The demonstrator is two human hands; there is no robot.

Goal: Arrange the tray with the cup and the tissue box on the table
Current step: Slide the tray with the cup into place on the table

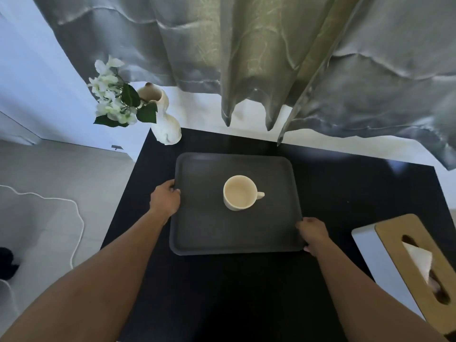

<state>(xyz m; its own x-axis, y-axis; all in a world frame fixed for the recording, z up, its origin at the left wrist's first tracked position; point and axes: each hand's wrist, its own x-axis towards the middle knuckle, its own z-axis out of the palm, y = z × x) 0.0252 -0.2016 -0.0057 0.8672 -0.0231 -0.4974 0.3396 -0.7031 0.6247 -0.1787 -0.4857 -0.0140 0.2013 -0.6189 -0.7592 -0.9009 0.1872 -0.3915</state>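
Both hands gripping the tray by opposite edges

The left hand [165,198] curls its fingers over the left rim of the tray [197,233], and the right hand [313,233] clasps the near right corner; the tray lies on the dark table [345,193] with the cup [240,193] upright near its middle. The tray looks stiff and light, but the loose cup could slide, so hold it level; the tissue box [404,262] sits apart at right, probably light

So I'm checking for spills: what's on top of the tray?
Only the cream cup, upright near the middle of the tray and looking empty. The tray's floor beneath the cup is hidden. Both hands grip its edges.
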